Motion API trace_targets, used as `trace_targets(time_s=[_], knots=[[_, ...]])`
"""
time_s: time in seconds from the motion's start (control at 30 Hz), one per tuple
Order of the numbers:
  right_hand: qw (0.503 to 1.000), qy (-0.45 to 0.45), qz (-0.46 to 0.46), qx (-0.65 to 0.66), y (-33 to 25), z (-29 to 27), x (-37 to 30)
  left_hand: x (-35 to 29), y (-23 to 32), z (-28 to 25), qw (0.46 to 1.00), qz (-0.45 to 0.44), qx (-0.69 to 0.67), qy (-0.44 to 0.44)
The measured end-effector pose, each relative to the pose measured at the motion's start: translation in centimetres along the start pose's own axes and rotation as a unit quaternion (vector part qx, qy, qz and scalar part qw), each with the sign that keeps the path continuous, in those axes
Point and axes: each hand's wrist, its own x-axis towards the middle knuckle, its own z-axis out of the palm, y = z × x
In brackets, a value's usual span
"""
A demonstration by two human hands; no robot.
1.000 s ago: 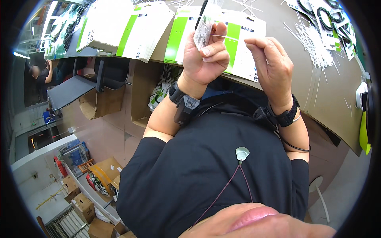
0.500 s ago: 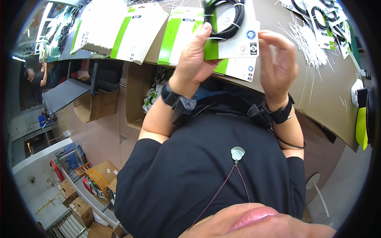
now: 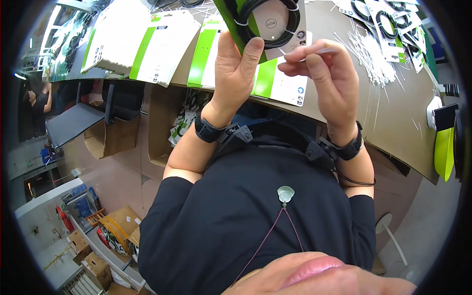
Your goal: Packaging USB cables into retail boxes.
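My left hand (image 3: 232,78) grips a green and white packaging card (image 3: 268,34) by its lower left part, thumb in front. On the card lies a coiled black braided cable (image 3: 293,20), bound to it by white ties. Just right of the card's lower edge, my right hand (image 3: 337,86) pinches a thin white cable tie (image 3: 325,50) between its fingers. A short white tie end shows at the card's lower edge; whether it joins the piece in my fingers cannot be made out. Flat cards (image 3: 282,86) lie on the table beneath.
More stacked cards (image 3: 160,49) lie to the left. Loose white cable ties (image 3: 371,59) are heaped at the right, beside carded black cables (image 3: 388,24). A yellow-green object (image 3: 444,155) hangs at the table's right edge. A chair (image 3: 81,118) and an open carton (image 3: 110,137) stand at left.
The card has tilted and shifted slightly up and left in my left hand. My right hand has closed from loosely spread fingers into a pinch on a white tie.
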Motion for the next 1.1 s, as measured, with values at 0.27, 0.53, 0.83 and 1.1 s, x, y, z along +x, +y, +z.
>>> trace_targets(time_s=[0.27,0.53,0.83,1.1], knots=[[0.978,0.006,0.203,0.039,0.1,-0.8,0.3,-0.1,0.3,-0.3,0.954,0.149,0.258,-0.032],[0.972,0.023,0.23,0.043,0.8,-0.9,0.4,-0.5,0.5,-0.3,0.913,0.23,0.332,-0.059],[0.986,0.067,0.148,0.049,1.7,-0.5,-0.9,0.7,1.0,-0.6,0.875,0.311,0.324,-0.181],[0.99,0.134,-0.018,0.039,3.9,-1.1,-3.5,0.6,0.7,-0.5,0.869,0.344,0.302,-0.189]])
